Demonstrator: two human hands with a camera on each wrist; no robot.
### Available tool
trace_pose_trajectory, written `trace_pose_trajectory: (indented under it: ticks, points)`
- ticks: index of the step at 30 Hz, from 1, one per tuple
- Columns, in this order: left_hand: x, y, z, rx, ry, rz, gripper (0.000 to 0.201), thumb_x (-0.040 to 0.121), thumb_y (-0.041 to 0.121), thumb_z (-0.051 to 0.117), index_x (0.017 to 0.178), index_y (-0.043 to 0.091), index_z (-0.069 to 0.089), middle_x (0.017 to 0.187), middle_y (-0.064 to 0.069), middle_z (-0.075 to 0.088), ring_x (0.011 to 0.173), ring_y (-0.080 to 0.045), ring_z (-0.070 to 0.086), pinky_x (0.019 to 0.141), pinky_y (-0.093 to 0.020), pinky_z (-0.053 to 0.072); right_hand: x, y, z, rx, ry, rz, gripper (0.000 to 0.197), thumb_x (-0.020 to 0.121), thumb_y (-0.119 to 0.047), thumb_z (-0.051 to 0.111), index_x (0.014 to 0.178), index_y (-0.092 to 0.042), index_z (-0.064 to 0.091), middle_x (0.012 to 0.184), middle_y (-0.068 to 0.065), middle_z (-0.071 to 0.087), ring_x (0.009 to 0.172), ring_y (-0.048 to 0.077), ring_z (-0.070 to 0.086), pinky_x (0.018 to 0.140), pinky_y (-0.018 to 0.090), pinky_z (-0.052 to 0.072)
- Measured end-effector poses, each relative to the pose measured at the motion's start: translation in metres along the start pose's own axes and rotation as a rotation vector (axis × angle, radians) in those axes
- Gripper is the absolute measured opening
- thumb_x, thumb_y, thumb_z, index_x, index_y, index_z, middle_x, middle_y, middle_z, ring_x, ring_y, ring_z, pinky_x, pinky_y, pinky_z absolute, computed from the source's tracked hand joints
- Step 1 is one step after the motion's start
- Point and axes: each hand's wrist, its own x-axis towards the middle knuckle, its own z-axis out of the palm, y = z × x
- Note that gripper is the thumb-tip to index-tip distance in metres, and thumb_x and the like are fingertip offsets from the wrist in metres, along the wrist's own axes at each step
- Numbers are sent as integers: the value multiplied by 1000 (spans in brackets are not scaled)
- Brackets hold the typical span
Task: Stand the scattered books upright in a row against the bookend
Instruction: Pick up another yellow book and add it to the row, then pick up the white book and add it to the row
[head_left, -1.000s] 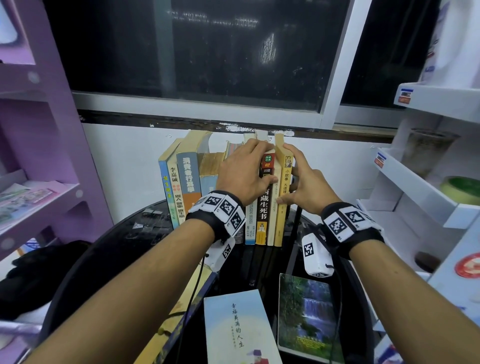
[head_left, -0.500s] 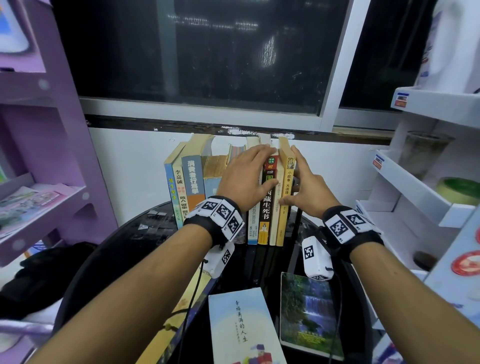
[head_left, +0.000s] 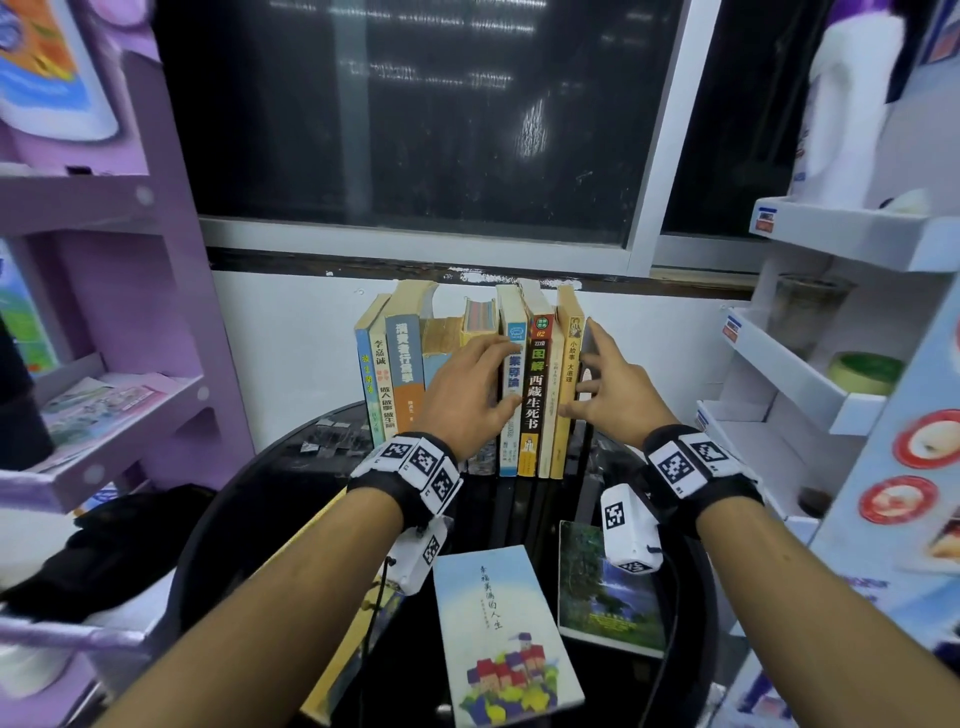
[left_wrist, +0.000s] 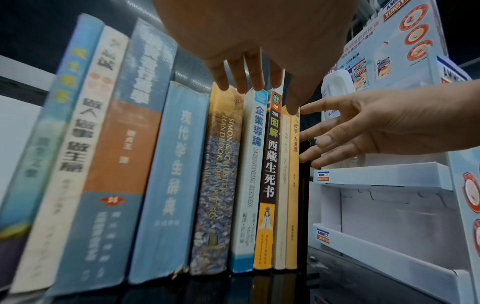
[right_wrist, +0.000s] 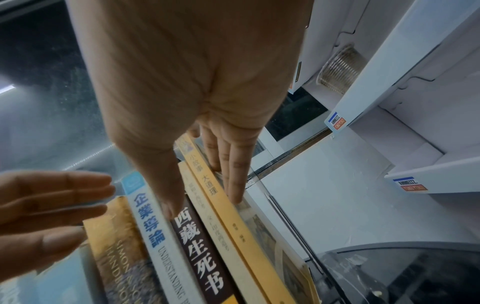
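Note:
Several books stand upright in a row (head_left: 535, 384) at the back of a black round table (head_left: 291, 493), spines facing me. A black bookend (left_wrist: 305, 195) closes the row's right end. My left hand (head_left: 506, 376) lies with straight fingers on the spines near the white-and-blue book (left_wrist: 249, 164). My right hand (head_left: 579, 369) has its fingers flat against the right cover of the yellow book (right_wrist: 228, 216) and its thumb across the spines. Three books lie flat near me: a pale blue one (head_left: 498, 623), a waterfall-cover one (head_left: 608, 597) and a yellow one (head_left: 343, 649) under my left forearm.
A purple shelf unit (head_left: 104, 415) stands close on the left. A white display rack (head_left: 795, 374) crowds the right edge of the table. A white wall and a dark window (head_left: 415, 130) sit right behind the row. Small clips (head_left: 327, 441) lie at the table's back left.
Both hands have slid down from the tops of the books to the middle of the spines. The left hand's fingers have straightened, and the row stands straighter.

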Motion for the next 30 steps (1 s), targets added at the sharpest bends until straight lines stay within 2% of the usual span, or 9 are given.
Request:
trace_pose_trajectory:
  ticks: [3, 5, 7, 10, 13, 16, 19, 25, 30]
  points:
    - [-17, 1, -2, 14, -103, -60, 54, 88, 34, 61, 138, 24, 41, 143, 4, 39, 130, -14, 40, 101, -35, 40, -17, -4, 3, 9, -12, 17, 105, 75, -8, 81, 152, -35, 14, 144, 3, 49, 104, 18, 64, 80, 32, 58]
    - [-27, 2, -2, 5, -199, -112, 54, 88, 34, 62, 137, 24, 41, 145, 2, 39, 131, -16, 40, 102, -36, 40, -28, -4, 5, 15, -38, 22, 95, 78, -5, 78, 150, -31, 22, 142, 4, 50, 90, 7, 62, 67, 16, 52]
    - [-36, 2, -2, -23, -302, -164, 53, 89, 35, 62, 137, 24, 42, 143, 0, 40, 130, -18, 41, 104, -36, 39, -38, -3, 9, 1, -79, 54, 87, 79, -5, 76, 148, -25, 27, 139, 3, 50, 80, -2, 57, 61, 10, 47]
    - [-49, 8, -2, -74, -443, -224, 52, 90, 34, 62, 136, 21, 44, 142, -2, 42, 127, -18, 44, 103, -30, 35, -49, -4, 18, -68, -178, 112, 90, 77, -16, 81, 149, -23, 28, 143, 4, 49, 100, 11, 63, 83, 23, 53]
    - [-58, 14, -4, -94, -566, -289, 51, 90, 32, 62, 137, 19, 45, 140, -4, 45, 124, -20, 47, 100, -29, 36, -57, -4, 28, -165, -300, 152, 92, 72, -30, 84, 148, -25, 32, 142, 3, 51, 116, 20, 58, 101, 39, 48]
    - [-67, 18, -4, -133, -703, -367, 50, 90, 29, 63, 137, 19, 45, 139, -5, 49, 122, -21, 50, 100, -31, 39, -69, -6, 35, -227, -375, 170, 84, 72, -33, 83, 144, -24, 40, 137, -1, 53, 116, 17, 56, 100, 30, 44]
    - [-75, 19, -5, -144, -851, -411, 53, 89, 28, 65, 137, 22, 44, 140, -2, 49, 124, -21, 49, 103, -33, 39, -78, -8, 44, -245, -484, 201, 79, 72, -32, 84, 140, -21, 45, 134, 1, 56, 118, 17, 54, 102, 32, 44]
    - [-86, 23, -10, -5, -1065, -381, 78, 79, 42, 73, 144, 24, 34, 143, 0, 46, 127, -21, 47, 105, -33, 38, -91, -9, 61, -341, -634, 183, 80, 70, -35, 85, 138, -16, 48, 133, 3, 58, 118, 17, 56, 102, 32, 45]
    - [-89, 27, -9, 100, -1134, -325, 87, 72, 38, 81, 144, 22, 33, 142, 0, 48, 127, -22, 48, 106, -34, 39, -95, -11, 69, -449, -665, 147, 85, 69, -39, 85, 140, -14, 46, 133, 1, 57, 118, 18, 56, 100, 29, 45]
